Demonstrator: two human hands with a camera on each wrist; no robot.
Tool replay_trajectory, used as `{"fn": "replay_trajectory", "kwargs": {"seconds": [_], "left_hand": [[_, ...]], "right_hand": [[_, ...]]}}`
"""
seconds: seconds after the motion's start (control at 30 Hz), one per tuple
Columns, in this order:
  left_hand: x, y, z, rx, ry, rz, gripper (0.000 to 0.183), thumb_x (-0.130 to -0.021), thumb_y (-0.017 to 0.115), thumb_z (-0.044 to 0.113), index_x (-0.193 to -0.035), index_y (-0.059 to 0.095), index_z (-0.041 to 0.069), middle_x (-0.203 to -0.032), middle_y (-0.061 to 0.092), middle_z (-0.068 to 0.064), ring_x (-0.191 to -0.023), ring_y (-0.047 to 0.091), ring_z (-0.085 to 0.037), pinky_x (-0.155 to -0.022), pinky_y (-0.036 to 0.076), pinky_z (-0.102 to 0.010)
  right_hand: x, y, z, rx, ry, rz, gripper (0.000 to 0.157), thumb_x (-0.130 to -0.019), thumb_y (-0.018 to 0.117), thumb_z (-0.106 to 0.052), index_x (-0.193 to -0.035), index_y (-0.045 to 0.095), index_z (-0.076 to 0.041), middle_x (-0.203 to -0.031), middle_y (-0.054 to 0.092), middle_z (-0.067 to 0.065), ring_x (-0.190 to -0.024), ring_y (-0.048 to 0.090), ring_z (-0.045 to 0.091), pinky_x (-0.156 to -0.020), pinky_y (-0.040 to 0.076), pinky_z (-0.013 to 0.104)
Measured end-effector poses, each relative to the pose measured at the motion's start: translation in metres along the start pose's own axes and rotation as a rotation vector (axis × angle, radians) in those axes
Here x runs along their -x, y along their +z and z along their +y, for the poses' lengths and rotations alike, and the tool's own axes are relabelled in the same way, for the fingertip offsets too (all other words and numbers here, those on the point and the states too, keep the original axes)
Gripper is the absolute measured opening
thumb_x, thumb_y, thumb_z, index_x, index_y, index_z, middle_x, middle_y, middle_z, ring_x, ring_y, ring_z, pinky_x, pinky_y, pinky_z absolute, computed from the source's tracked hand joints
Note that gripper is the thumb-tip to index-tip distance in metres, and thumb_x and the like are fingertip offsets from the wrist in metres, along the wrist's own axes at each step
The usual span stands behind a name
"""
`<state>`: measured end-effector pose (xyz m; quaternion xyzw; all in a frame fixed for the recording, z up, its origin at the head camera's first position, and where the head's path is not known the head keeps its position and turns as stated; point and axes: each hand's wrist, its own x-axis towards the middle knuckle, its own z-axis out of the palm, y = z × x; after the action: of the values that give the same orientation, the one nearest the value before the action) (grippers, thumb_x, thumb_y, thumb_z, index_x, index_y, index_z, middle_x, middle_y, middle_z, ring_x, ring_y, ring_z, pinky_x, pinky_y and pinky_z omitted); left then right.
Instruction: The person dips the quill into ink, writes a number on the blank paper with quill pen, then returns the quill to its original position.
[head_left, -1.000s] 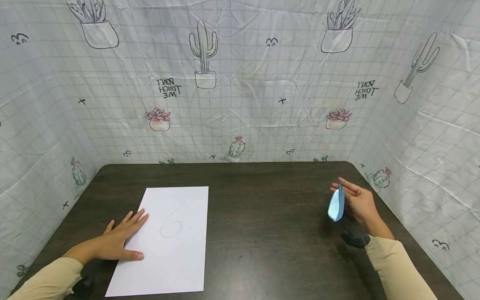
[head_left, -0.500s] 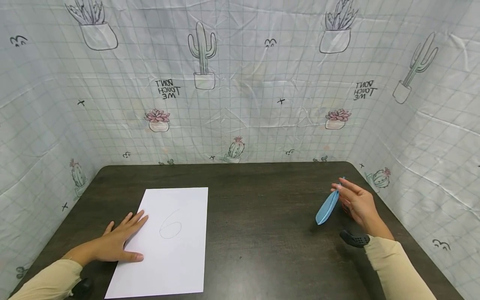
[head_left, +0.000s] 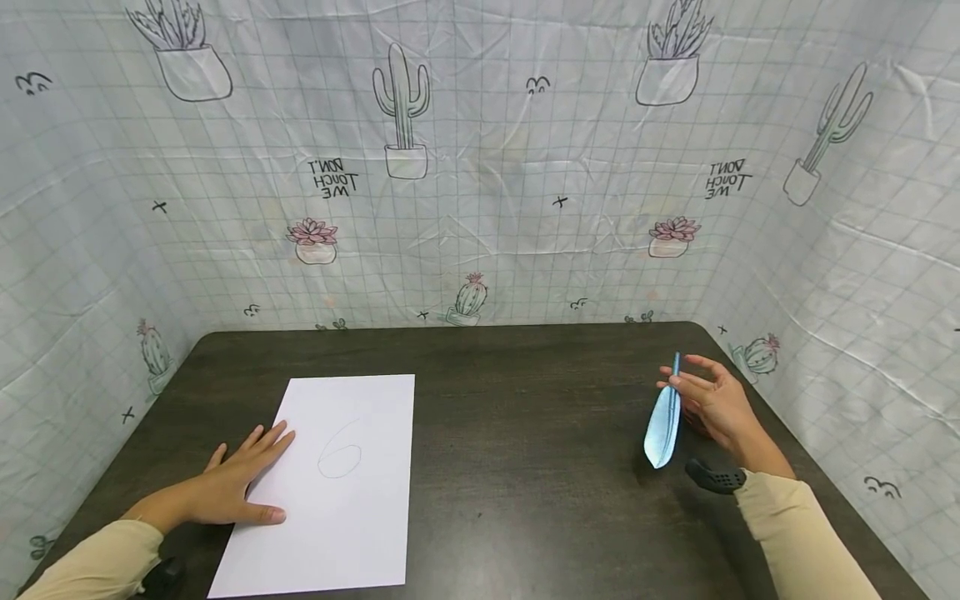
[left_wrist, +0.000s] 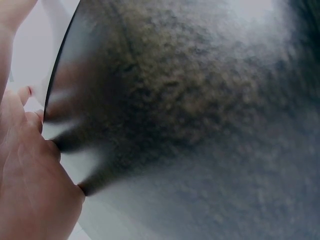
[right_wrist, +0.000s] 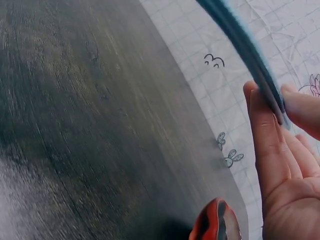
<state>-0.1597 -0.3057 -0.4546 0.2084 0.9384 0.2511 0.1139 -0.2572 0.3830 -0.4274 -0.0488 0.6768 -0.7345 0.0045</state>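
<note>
My left hand (head_left: pixel 236 487) rests with spread fingers on the left edge of a white sheet of paper (head_left: pixel 367 533), which bears a thin pencil-like "6". In the left wrist view the left palm (left_wrist: pixel 35 185) stands at the frame's left edge, beside the dark table surface. Over the table's right side, my right hand (head_left: pixel 720 408) pinches a slim light blue thing (head_left: pixel 662 429) with a tapered lower end; its kind cannot be told. The right wrist view shows that blue thing (right_wrist: pixel 240 42) edge-on between thumb and fingertips of the right hand (right_wrist: pixel 290 165).
A red and black rounded object (right_wrist: pixel 216 222) appears low in the right wrist view; it is mostly hidden in the head view. The dark wooden table (head_left: pixel 517 467) is bounded behind and at both sides by a white cactus-print cloth (head_left: pixel 517 167).
The blue thing has turned in the right hand's grip, swinging out to the left, then back to hang more steeply, its pale face showing. The left hand and paper keep their places.
</note>
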Motion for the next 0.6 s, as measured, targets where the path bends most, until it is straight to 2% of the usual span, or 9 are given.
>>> {"fn": "replay_trajectory", "kwargs": {"seconds": [0.1, 0.2, 0.37, 0.5, 0.6], "left_hand": [[0.001, 0.0, 0.0, -0.002, -0.006, 0.004, 0.102, -0.074, 0.078, 0.047, -0.151, 0.025, 0.006, -0.157, 0.011, -0.026, -0.137, 0.003, -0.06, -0.091, -0.005, -0.081], [0.001, 0.0, -0.001, 0.003, -0.007, 0.004, 0.102, -0.074, 0.078, 0.047, -0.152, 0.024, 0.007, -0.157, 0.011, -0.026, -0.136, 0.004, -0.06, -0.091, -0.005, -0.081], [0.001, 0.0, -0.001, 0.0, -0.018, 0.0, 0.103, -0.074, 0.078, 0.048, -0.152, 0.024, 0.008, -0.157, 0.011, -0.025, -0.137, 0.004, -0.059, -0.092, -0.006, -0.081], [0.001, -0.001, 0.0, 0.001, -0.024, -0.005, 0.103, -0.074, 0.078, 0.049, -0.152, 0.024, 0.008, -0.157, 0.011, -0.025, -0.137, 0.003, -0.059, -0.092, -0.006, -0.081], [0.001, 0.0, 0.0, -0.001, -0.028, -0.006, 0.103, -0.074, 0.078, 0.049, -0.152, 0.024, 0.008, -0.157, 0.011, -0.024, -0.137, 0.003, -0.059, -0.092, -0.006, -0.081]], "right_hand": [[0.001, -0.003, -0.001, 0.019, 0.031, 0.003, 0.053, -0.094, 0.06, -0.005, -0.137, 0.031, -0.01, -0.105, 0.072, -0.006, -0.093, 0.07, 0.009, -0.075, 0.053, 0.017], [0.003, -0.007, -0.003, 0.063, 0.066, -0.001, 0.048, -0.094, 0.061, -0.01, -0.137, 0.039, -0.006, -0.105, 0.072, -0.008, -0.096, 0.068, 0.005, -0.078, 0.051, 0.013], [0.005, -0.017, -0.007, 0.125, 0.097, -0.047, 0.021, -0.096, 0.059, -0.016, -0.116, 0.061, -0.02, -0.107, 0.071, -0.011, -0.099, 0.065, -0.001, -0.078, 0.05, 0.013], [0.008, -0.029, -0.011, 0.092, 0.104, -0.101, 0.023, -0.098, 0.054, -0.011, -0.111, 0.066, -0.026, -0.104, 0.072, -0.008, -0.097, 0.067, 0.003, -0.075, 0.054, 0.02], [0.009, -0.039, -0.015, 0.067, 0.097, -0.142, 0.029, -0.1, 0.05, -0.006, -0.109, 0.069, -0.025, -0.102, 0.073, -0.005, -0.095, 0.069, 0.007, -0.074, 0.054, 0.021]]}}
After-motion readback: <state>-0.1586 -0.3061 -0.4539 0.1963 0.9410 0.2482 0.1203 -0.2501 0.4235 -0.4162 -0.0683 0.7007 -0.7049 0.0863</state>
